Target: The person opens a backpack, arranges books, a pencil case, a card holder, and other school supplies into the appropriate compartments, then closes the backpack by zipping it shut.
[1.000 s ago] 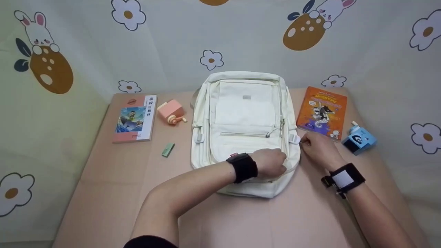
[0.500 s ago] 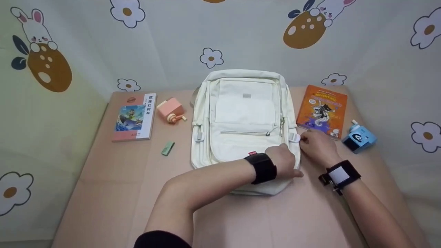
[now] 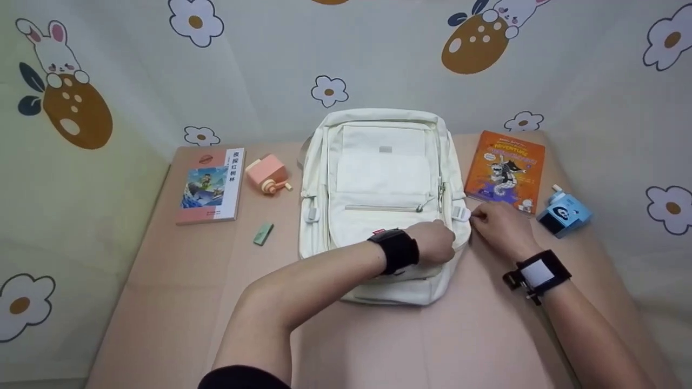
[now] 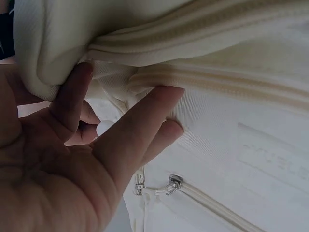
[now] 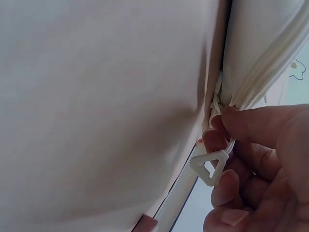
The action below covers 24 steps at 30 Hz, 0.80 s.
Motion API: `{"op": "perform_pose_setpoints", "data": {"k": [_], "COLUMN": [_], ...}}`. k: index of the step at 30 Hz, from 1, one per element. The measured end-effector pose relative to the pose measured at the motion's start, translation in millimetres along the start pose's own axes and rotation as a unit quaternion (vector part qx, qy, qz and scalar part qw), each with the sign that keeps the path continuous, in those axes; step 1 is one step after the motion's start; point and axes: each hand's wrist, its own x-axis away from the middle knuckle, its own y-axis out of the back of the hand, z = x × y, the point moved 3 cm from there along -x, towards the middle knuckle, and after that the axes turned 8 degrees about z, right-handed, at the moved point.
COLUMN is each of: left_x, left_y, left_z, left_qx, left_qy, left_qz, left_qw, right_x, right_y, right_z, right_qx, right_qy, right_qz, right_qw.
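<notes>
A cream backpack [image 3: 384, 167] lies front side up in the middle of the table. Over its lower right part is my left hand [image 3: 431, 242], whose bent fingers grip the bag's fabric; the left wrist view has the fingers [image 4: 140, 121] in among the folds beside a zipper track. At the right edge, by the side buckle [image 3: 460, 214], my right hand [image 3: 503, 229] pinches a zipper pull. In the right wrist view, the pull's white triangular loop [image 5: 210, 167] hangs from a thin cord below thumb and index finger.
Left of the bag are a paperback [image 3: 211, 186], a pink crank pencil sharpener [image 3: 267, 172] and a green eraser [image 3: 263, 234]. An orange book [image 3: 505, 170] and a blue sharpener [image 3: 565, 215] stand on the right. Patterned cloth [image 3: 259, 70] encloses the table [image 3: 178, 302].
My left hand slides right along the bag, with a finger reaching past its edge, then comes back left and a little up. The right hand stays at the bag's right edge.
</notes>
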Motion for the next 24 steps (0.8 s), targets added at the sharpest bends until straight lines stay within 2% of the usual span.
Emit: {"op": "perform_pose_setpoints", "data": {"k": [4,11,18,24], "left_x": [-1.7,-3.3,-3.2,-2.1], "left_y": [-2.7,-4.9,-4.5,-5.1], "left_z": [3.4,4.2,3.6,3.6], "left_qx": [0.013,0.019,0.021,0.026], "left_qy": [-0.003,-0.004,-0.002,0.004], "left_qz": [-0.002,0.003,0.009,0.012], "left_qw": [0.9999,0.9998,0.9997,0.9996], "right_x": [5.1,21.4,29.4,34.5], "right_y": [1.8,8.2,11.8,13.3], "right_z": [1.3,11.3,18.1,22.7], "right_qx": [0.011,0.037,0.079,0.067], "right_qy": [0.007,0.008,0.028,0.021], "right_qz": [-0.001,0.023,0.015,0.050], "right_qw": [1.000,0.999,0.996,0.996]}}
